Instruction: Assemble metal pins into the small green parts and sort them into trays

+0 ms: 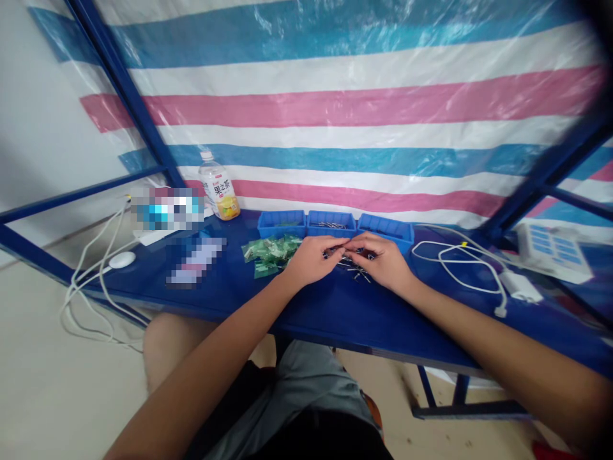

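My left hand (313,257) and my right hand (382,259) meet over the blue table (335,306), fingertips pinched together above a small heap of thin metal pins (354,267). Both hands are closed in a pinch on small parts that are too tiny to name. A pile of small green circuit pieces (271,251) lies just left of my left hand. Behind the hands stand three blue bins (332,223) in a row; the middle one holds metal pins.
A drink bottle (219,190) stands at the back left. White cables (96,281) hang off the left edge, and another white cable with an adapter (479,271) lies on the right. A white keypad device (550,249) sits far right. A striped tarp hangs behind.
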`<state>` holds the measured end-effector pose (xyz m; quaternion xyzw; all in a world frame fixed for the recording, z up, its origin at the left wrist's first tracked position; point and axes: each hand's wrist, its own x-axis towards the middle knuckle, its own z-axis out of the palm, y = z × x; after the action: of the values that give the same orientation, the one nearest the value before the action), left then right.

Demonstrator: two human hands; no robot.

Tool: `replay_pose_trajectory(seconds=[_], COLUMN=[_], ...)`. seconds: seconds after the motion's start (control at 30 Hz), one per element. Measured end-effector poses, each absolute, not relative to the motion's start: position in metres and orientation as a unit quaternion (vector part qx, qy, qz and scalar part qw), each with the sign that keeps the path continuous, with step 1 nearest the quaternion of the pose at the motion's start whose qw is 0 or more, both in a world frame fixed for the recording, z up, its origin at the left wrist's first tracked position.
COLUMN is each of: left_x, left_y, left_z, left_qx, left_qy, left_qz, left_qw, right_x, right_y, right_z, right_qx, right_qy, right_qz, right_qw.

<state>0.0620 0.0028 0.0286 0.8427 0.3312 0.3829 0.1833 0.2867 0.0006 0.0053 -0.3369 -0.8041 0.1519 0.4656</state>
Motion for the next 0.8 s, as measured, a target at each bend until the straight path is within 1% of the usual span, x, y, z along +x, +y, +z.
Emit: replay_pose_trajectory(seconds=[0.13, 0.23, 0.4, 0.53, 0.8], left_x=[0.0608, 0.0608, 0.0619, 0.0612, 0.0595], left_y=[0.0046, 0.0067, 0.0098, 0.0103, 0.0088], left_z=[0.0279, 0.0265, 0.0238, 0.0219, 0.0236], left_qx=[0.809, 0.790, 0.785, 0.795, 0.828], left_qy=[0.363, 0.377, 0.363, 0.374, 0.375], left_qz=[0.416, 0.436, 0.440, 0.421, 0.379], left_qw=[0.203, 0.209, 0.241, 0.225, 0.175], right_x=[0.2860, 0.2847, 0.2825, 0.2818, 0.2817], right_y=[-0.0025, -0.0045, -0.0041, -0.0029, -0.0055], right_z=[0.0020, 0.0020, 0.0051, 0.0040, 0.0088], right_qx=[-0.362, -0.383, -0.401, -0.400, -0.365], right_qy=[-0.795, -0.774, -0.751, -0.741, -0.785], right_qz=[0.190, 0.218, 0.225, 0.237, 0.213], right_qw=[0.449, 0.454, 0.475, 0.485, 0.453])
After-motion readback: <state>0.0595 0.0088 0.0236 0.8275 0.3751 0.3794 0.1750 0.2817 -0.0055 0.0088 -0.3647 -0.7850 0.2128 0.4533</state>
